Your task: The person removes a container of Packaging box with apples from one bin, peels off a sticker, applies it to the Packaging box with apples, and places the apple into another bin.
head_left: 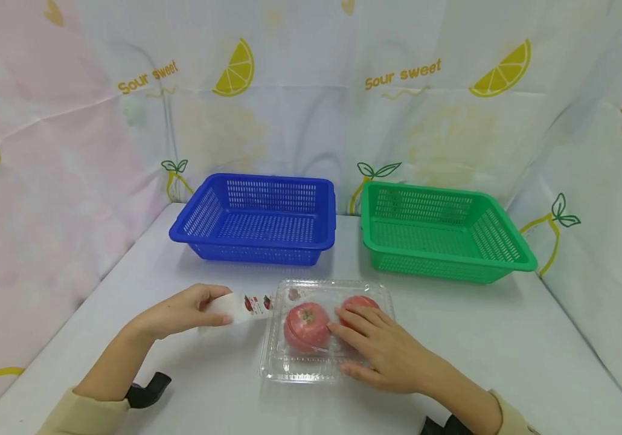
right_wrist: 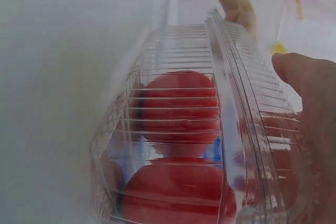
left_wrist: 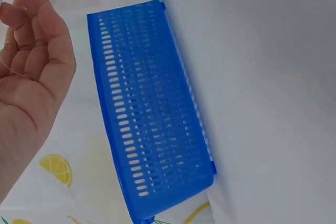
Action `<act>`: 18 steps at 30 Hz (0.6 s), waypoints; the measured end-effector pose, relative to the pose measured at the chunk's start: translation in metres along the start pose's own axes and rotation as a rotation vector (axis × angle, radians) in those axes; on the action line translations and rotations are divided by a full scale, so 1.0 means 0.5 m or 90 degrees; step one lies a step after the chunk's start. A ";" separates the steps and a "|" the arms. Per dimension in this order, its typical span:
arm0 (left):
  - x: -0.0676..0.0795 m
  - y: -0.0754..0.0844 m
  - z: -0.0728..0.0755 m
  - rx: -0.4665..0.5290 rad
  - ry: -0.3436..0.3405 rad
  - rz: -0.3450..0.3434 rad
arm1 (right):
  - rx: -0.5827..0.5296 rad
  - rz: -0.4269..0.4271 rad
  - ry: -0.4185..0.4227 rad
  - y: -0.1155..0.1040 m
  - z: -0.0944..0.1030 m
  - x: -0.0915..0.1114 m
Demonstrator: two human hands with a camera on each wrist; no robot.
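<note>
My left hand (head_left: 183, 311) pinches a white strip of labels (head_left: 252, 306) printed with small red pictures, its far end at the left edge of a clear plastic clamshell box (head_left: 305, 370). The box is closed, with red apples inside; one apple (head_left: 307, 327) shows whole through the lid, and another apple (head_left: 362, 299) is partly covered by my right hand (head_left: 384, 347). That hand rests on the lid with its fingers extended. A small printed patch (head_left: 294, 294) shows near the lid's back left. In the right wrist view, more red apples (right_wrist: 181, 106) appear through the ribbed side.
Behind the box stand a blue basket (head_left: 251, 255) on the left and a green basket (head_left: 430, 264) on the right. A lemon-printed cloth (head_left: 300, 121) hangs behind the white table (head_left: 224, 386).
</note>
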State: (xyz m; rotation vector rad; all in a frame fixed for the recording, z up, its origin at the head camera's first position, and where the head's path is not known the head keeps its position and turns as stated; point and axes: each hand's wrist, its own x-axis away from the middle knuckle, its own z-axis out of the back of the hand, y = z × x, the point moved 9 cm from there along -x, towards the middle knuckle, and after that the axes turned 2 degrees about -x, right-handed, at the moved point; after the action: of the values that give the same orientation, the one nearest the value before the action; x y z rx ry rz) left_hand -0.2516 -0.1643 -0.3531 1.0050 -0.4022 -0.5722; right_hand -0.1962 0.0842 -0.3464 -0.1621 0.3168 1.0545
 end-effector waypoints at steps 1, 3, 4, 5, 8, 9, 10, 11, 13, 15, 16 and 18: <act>-0.001 0.010 -0.005 0.012 -0.004 -0.020 | -0.003 -0.004 -0.007 0.001 -0.001 -0.001; -0.001 0.031 -0.018 0.038 -0.017 -0.059 | -0.008 -0.008 -0.016 0.002 -0.001 -0.003; -0.003 0.042 -0.026 0.044 -0.024 -0.076 | -0.009 -0.008 -0.016 0.002 0.000 -0.004; -0.005 0.052 -0.035 0.054 -0.032 -0.091 | -0.010 -0.006 -0.015 0.002 0.002 -0.004; -0.012 0.079 -0.060 0.065 -0.047 -0.120 | -0.009 0.003 -0.004 0.000 0.006 -0.008; -0.016 0.086 -0.068 0.065 -0.047 -0.119 | -0.008 0.010 0.005 -0.002 0.009 -0.010; -0.020 0.091 -0.075 0.067 -0.046 -0.118 | -0.009 0.017 0.015 -0.003 0.013 -0.012; -0.024 0.097 -0.082 0.069 -0.044 -0.117 | -0.008 0.026 0.028 -0.006 0.017 -0.015; -0.032 0.108 -0.094 0.069 -0.038 -0.114 | -0.005 0.045 0.051 -0.011 0.026 -0.021; -0.042 0.120 -0.106 0.067 -0.032 -0.116 | -0.007 0.065 0.077 -0.018 0.038 -0.026; -0.046 0.127 -0.111 0.062 -0.028 -0.121 | -0.010 0.071 0.087 -0.021 0.043 -0.029; -0.054 0.138 -0.119 0.055 -0.022 -0.132 | -0.014 0.077 0.103 -0.027 0.054 -0.033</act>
State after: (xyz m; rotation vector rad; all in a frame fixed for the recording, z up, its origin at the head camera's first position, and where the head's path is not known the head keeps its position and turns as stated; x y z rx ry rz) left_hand -0.2212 -0.0794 -0.3230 1.1288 -0.3572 -0.7641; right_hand -0.1871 0.0718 -0.3159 -0.2507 0.4655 1.1675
